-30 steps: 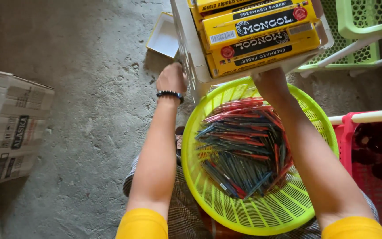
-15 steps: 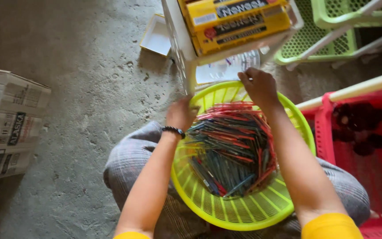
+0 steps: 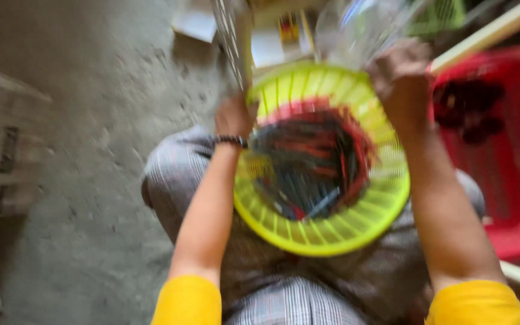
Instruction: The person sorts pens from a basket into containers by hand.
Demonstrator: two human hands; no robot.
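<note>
Your lap carried a round basket of lime-green slotted plastic, its wall pierced by narrow upright slits and its rim smooth and rolled. It sat near you, centre-right in the scene, over grey checked trousers. Inside lay a loose heap of thin sticks, mostly red and dark blue-green; motion blur smeared them so that you could not tell what kind of sticks they were.

Your left hand, with a dark beaded band at the wrist, met the basket's far-left rim; whether its grip closed on the rim could not be told through the blur. Your right hand was at the far-right rim, fingers curled, apparently against crinkled clear plastic, though what it held, if anything, could not be made out.

A red plastic crate with a latticed wall stood just right of the basket, dark lumps in it, cut off by the frame's right edge. Far of the basket, a pale box was too blurred to read as to shape. A printed cardboard carton lay at far left on the rough, pitted grey concrete floor, partly cropped. Yellow sleeves ended both arms at the near edge.
</note>
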